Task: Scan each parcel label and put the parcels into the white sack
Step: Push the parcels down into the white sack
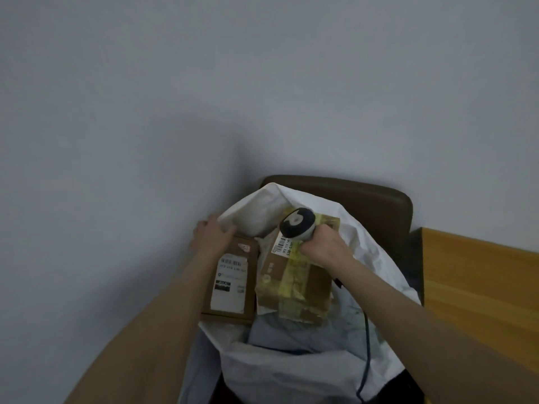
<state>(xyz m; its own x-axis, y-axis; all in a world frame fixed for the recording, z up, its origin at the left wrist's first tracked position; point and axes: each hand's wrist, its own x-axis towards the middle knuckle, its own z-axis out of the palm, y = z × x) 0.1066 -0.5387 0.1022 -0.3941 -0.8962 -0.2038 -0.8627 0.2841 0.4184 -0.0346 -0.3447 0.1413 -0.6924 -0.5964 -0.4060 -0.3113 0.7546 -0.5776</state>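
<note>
In the lower centre of the frame, a white sack (291, 365) stands open on a dark brown chair (364, 196), its mouth facing the camera.

Two cardboard parcels lie side by side in the mouth, just beside each other.
- Left parcel (250, 298): flat, with a white label (230, 287) face up. It lies on the sack's left rim.
- Right parcel (318, 287): bulkier, wrapped with yellowish tape, barcode label at its far left corner.
- A grey-blue soft packet (291, 333) lies inside the sack, below the two parcels.

Left hand (211, 237): clasps the far end of the left parcel, thumb laid along the top edge next to the sack's rim. The fingers drop behind the box and are hidden.

Right hand (323, 247): fingers curled tight round the handle of a scanner (297, 223). The scanner's dark grey and white head sits over the far end of the right parcel, above its barcode label. A dark cable (366, 345) hangs from below the hand across the sack's right side.

Right of the frame: a wooden table (481, 287). A pale grey wall (116, 112) fills the upper part.
</note>
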